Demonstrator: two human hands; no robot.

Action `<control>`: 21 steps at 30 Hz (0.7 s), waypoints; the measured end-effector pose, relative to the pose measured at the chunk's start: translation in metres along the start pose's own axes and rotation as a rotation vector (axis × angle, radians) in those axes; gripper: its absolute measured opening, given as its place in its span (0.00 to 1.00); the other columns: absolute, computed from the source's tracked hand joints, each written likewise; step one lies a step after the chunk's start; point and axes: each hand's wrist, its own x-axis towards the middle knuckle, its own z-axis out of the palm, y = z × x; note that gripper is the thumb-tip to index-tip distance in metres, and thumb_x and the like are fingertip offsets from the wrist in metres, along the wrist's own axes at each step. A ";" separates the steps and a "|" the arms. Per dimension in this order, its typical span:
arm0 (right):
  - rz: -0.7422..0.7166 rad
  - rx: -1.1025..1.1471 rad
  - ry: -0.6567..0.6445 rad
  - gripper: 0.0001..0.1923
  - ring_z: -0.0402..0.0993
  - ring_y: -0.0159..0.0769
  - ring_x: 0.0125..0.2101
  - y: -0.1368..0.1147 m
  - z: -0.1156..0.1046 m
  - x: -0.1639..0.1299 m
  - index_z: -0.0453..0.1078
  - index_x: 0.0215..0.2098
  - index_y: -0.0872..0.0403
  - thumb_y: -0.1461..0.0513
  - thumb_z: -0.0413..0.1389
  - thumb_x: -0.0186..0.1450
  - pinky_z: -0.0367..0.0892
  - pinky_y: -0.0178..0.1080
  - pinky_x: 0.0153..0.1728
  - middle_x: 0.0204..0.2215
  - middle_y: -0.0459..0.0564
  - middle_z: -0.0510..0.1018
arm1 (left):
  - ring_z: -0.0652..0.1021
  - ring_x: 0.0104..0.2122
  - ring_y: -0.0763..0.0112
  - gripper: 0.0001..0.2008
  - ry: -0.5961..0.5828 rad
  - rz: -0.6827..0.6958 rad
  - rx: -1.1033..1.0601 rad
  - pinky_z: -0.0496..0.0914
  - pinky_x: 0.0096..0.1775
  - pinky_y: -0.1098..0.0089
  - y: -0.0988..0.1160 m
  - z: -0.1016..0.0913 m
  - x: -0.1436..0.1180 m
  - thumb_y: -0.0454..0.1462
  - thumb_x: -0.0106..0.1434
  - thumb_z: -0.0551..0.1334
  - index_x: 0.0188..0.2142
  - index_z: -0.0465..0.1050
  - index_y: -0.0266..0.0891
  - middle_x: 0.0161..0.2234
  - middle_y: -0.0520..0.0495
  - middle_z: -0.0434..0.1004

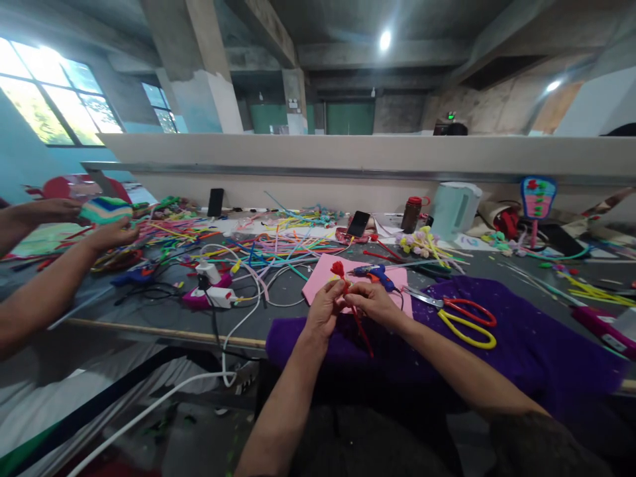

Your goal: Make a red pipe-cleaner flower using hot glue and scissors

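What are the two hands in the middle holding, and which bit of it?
Both hands, left hand and right hand, pinch a red pipe-cleaner flower by its stem just under the curled head; the stem's lower end hangs free.

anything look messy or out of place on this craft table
Yes. Loose coloured pipe cleaners sprawl tangled across the grey table, and white cables trail over its front edge. Both hands, left hand and right hand, pinch a red pipe-cleaner stem.

Scissors [462, 317] lie right of glue gun [375, 273].
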 end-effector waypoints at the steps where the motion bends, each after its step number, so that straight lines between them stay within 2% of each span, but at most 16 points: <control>1: 0.006 0.015 -0.004 0.11 0.61 0.24 0.15 0.001 0.001 0.000 0.67 0.25 0.57 0.56 0.52 0.58 0.54 0.28 0.16 0.15 0.42 0.66 | 0.71 0.25 0.76 0.12 -0.008 -0.004 0.014 0.64 0.27 0.74 0.000 0.001 -0.001 0.39 0.44 0.67 0.29 0.73 0.35 0.27 0.50 0.72; 3: 0.023 0.055 -0.012 0.13 0.60 0.24 0.14 0.002 0.001 0.000 0.66 0.25 0.57 0.56 0.51 0.59 0.52 0.28 0.15 0.13 0.41 0.64 | 0.72 0.26 0.74 0.13 -0.007 -0.012 0.034 0.64 0.28 0.73 0.002 0.002 -0.002 0.39 0.43 0.67 0.29 0.73 0.36 0.28 0.49 0.73; 6: 0.084 0.166 -0.032 0.13 0.60 0.23 0.14 0.004 -0.003 0.000 0.65 0.27 0.56 0.54 0.51 0.59 0.51 0.27 0.14 0.16 0.41 0.66 | 0.73 0.28 0.73 0.13 0.025 -0.020 0.028 0.63 0.27 0.74 0.003 0.005 -0.004 0.40 0.44 0.67 0.30 0.73 0.37 0.29 0.49 0.74; 10: 0.169 0.279 -0.088 0.14 0.61 0.23 0.14 0.006 -0.008 -0.001 0.63 0.30 0.56 0.52 0.51 0.58 0.51 0.27 0.14 0.19 0.42 0.68 | 0.72 0.25 0.75 0.12 0.011 -0.040 0.031 0.62 0.25 0.75 0.005 0.006 -0.007 0.41 0.46 0.65 0.29 0.73 0.36 0.25 0.50 0.73; 15: 0.156 0.244 -0.091 0.15 0.61 0.23 0.13 0.004 -0.008 -0.001 0.63 0.28 0.57 0.51 0.51 0.58 0.51 0.27 0.13 0.19 0.42 0.68 | 0.70 0.21 0.78 0.14 -0.006 -0.050 0.071 0.61 0.23 0.76 0.005 0.007 -0.006 0.40 0.44 0.67 0.30 0.73 0.35 0.23 0.50 0.72; 21: 0.112 0.184 -0.122 0.14 0.60 0.22 0.13 0.000 -0.005 -0.004 0.63 0.26 0.57 0.53 0.50 0.59 0.52 0.26 0.12 0.16 0.41 0.66 | 0.70 0.20 0.81 0.14 0.020 -0.006 0.056 0.60 0.21 0.78 0.000 0.002 -0.001 0.39 0.42 0.68 0.29 0.72 0.35 0.24 0.51 0.72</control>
